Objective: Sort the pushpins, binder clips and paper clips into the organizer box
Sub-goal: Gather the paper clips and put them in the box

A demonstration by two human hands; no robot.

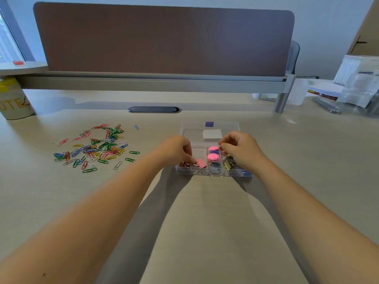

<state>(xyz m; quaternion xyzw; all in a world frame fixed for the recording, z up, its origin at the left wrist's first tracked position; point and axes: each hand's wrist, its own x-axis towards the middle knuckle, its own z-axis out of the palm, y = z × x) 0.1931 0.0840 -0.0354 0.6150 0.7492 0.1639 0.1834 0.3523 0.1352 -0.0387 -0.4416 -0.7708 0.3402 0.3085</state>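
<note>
A clear plastic organizer box (213, 174) lies open on the desk, its lid (210, 128) folded back. My left hand (176, 149) hovers over the box's left compartment, fingers curled, pinching a pink binder clip (200, 162) by its wire handles. My right hand (240, 149) is over the right side, fingers curled around something small and orange that is mostly hidden. Two pink round pushpins (213, 156) sit in the middle compartment. Yellow and black binder clips (229, 163) fill the right compartment. A pile of coloured paper clips (96, 148) lies scattered on the desk to the left.
A cup with yellow lettering (14, 103) stands at the far left. A brown divider panel (164, 42) runs along the desk's back, with a dark cable grommet (154, 109) before it. Clear boxes and papers (354, 87) sit at the far right.
</note>
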